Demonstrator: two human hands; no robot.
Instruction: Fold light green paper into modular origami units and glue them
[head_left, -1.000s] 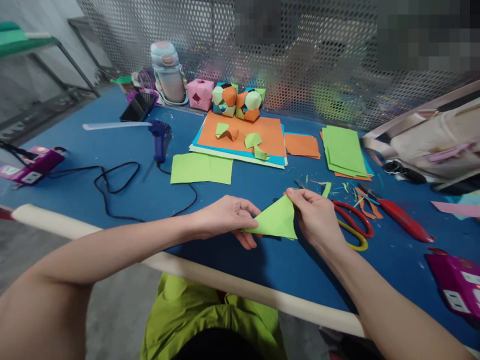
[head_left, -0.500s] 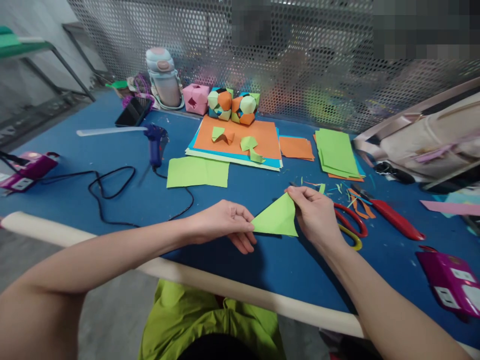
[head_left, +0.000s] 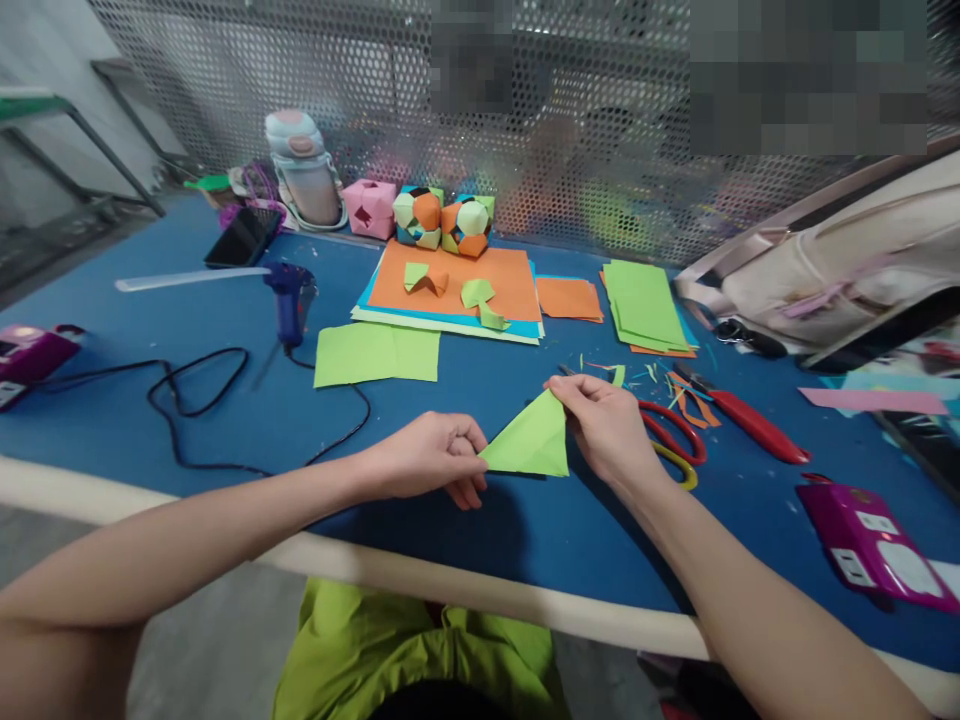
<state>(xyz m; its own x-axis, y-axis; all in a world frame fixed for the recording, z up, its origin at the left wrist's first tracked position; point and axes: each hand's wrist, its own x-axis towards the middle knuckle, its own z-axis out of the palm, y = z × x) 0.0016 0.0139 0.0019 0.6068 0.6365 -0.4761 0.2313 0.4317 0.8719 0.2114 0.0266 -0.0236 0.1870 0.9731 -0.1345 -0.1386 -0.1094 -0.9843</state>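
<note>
My left hand [head_left: 441, 450] and right hand [head_left: 609, 425] pinch two corners of the green triangle [head_left: 534, 442], nearer to me than the orange sheet [head_left: 502, 285]. One fold seems already made; the green stack [head_left: 645, 300], right of that sheet, is not yet folded.

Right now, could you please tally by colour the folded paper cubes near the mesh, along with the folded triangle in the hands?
Pink cube: 1
Multicoloured cubes: 2
Green triangle, between the left hand and right hand: 1
Total: 4
</note>
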